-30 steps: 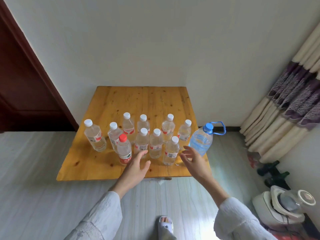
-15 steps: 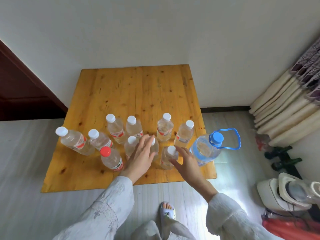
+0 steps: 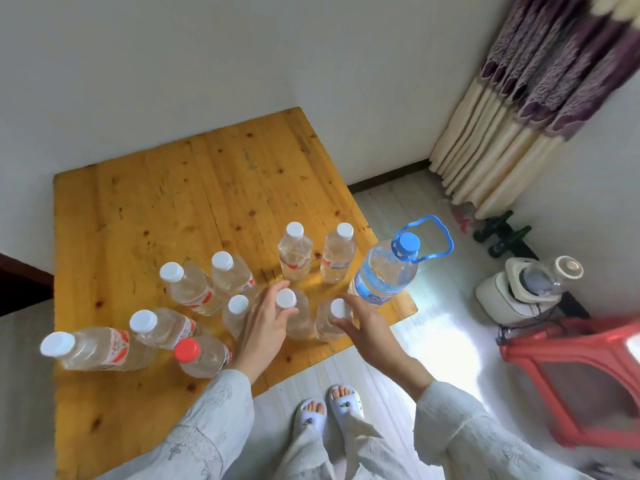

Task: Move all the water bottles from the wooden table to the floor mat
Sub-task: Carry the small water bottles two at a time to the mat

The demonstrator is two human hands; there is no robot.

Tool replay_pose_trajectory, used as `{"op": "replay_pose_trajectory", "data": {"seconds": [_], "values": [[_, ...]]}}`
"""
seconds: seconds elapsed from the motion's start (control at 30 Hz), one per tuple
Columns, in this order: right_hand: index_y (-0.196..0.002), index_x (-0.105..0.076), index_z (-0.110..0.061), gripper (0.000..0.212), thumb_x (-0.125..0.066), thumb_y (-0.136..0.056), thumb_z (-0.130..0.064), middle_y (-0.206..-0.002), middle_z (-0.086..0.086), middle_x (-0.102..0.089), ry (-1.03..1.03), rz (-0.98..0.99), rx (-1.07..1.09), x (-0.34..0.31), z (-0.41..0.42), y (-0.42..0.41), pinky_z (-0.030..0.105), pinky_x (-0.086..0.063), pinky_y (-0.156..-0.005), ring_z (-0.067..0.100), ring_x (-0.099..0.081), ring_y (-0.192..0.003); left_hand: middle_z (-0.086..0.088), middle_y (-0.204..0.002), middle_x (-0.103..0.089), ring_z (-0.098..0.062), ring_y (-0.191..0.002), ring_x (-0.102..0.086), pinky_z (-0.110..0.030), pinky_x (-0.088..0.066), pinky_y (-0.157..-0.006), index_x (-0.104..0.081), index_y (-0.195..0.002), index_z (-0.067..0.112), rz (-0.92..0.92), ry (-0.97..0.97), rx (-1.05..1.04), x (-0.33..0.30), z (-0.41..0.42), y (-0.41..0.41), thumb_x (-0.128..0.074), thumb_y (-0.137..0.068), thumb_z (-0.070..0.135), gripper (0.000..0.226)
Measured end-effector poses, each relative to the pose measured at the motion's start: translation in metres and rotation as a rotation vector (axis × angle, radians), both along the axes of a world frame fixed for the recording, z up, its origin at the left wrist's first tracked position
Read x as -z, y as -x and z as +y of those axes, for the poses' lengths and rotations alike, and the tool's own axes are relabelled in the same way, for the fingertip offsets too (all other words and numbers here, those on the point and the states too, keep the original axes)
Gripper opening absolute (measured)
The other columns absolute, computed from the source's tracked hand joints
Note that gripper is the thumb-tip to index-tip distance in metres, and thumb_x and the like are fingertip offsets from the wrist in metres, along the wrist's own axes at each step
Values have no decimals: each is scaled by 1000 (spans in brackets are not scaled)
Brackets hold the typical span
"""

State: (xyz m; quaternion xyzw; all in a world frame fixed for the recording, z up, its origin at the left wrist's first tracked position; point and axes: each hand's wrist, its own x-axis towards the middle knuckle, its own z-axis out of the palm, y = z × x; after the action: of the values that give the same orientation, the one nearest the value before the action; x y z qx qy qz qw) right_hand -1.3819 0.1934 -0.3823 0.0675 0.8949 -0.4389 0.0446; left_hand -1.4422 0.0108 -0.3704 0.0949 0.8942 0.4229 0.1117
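Two hands (image 3: 263, 327) (image 3: 367, 327) each touch a capped bottle (image 3: 294, 315) (image 3: 330, 322)

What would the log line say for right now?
left hand closing on white-cap bottle | right hand reaching near-edge bottle | all bottles on wooden table

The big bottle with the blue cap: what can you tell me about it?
The big bottle is clear plastic, far larger than the small ones, with a blue cap, a blue loop handle at the neck and a blue label low on its body. It stands upright at the right edge of the wooden table, capped. The right hand is close beside it; contact is unclear.
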Motion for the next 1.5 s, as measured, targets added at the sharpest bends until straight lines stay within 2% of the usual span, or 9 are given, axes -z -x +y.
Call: {"op": "replay_pose_trajectory", "data": {"seconds": [0.27,0.53,0.67,0.83,0.97,1.13,1.27,1.4,1.5], "values": [[-111,-51,-12,26,-53,-88,-25,-104,0,-57,170,8,501,-9,17,-107,44,-46,-93,22,-57,-99,10,-108,-60,-9,-102,-55,-28,-44,-89,-50,-111,34,-84,-237,279,-21,38,-23,-59,-85,21,30],[-110,-54,-14,25,-54,-88,-25,-103,-1,-56,146,142,966,-39,39,-270,42,-45,-94,20,-56,-98,4,-106,-62,-27,-104,-59,-39,-46,-92,-53,-98,41,-207,-332,734,-50,134,-125,-61,-85,16,29],[-106,-57,-16,19,-57,-87,-21,-97,-4,-57,127,226,1213,-50,35,-378,42,-47,-94,21,-57,-95,8,-102,-62,-22,-98,-61,-35,-49,-87,-55,-100,38,-233,-349,976,-64,181,-222,-61,-84,16,28],[-94,-56,-32,14,-57,-81,-38,-96,-4,-60,165,325,1476,-65,17,-521,37,-47,-93,21,-60,-98,11,-98,-62,9,-82,-59,-15,-50,-77,-59,-107,22,-265,-423,1166,-76,215,-367,-59,-85,12,24],[-93,-55,-31,14,-59,-81,-36,-100,3,-61,129,339,1662,-79,-4,-636,38,-47,-87,23,-59,-99,5,-95,-64,-7,-83,-61,-18,-48,-77,-60,-105,27,-351,-430,1358,-79,230,-491,-59,-85,13,24],[-96,-54,-33,13,-57,-84,-35,-103,2,-62,37,343,1922,-88,-34,-760,29,-47,-85,17,-59,-98,11,-91,-62,8,-75,-59,-5,-45,-70,-59,-104,24,-405,-469,1608,-91,247,-625,-60,-84,11,23],[-94,-52,-35,10,-56,-84,-36,-99,0,-63,-56,370,2167,-95,-63,-851,19,-44,-79,14,-59,-92,12,-94,-62,9,-78,-60,-6,-46,-69,-59,-106,18,-468,-447,1796,-103,260,-737,-61,-84,12,23],[-97,-53,-28,11,-56,-86,-29,-96,3,-63,-168,334,2355,-94,-86,-933,26,-45,-81,19,-59,-90,7,-94,-66,1,-77,-62,-9,-48,-66,-61,-105,18,-565,-395,1917,-108,267,-849,-64,-82,13,24],[-97,-54,-25,12,-56,-86,-28,-93,0,-62,-204,326,2466,-91,-97,-992,19,-44,-78,14,-59,-87,8,-94,-67,-2,-80,-63,-5,-46,-64,-63,-101,18,-636,-355,1982,-103,272,-925,-66,-80,17,21]]}}
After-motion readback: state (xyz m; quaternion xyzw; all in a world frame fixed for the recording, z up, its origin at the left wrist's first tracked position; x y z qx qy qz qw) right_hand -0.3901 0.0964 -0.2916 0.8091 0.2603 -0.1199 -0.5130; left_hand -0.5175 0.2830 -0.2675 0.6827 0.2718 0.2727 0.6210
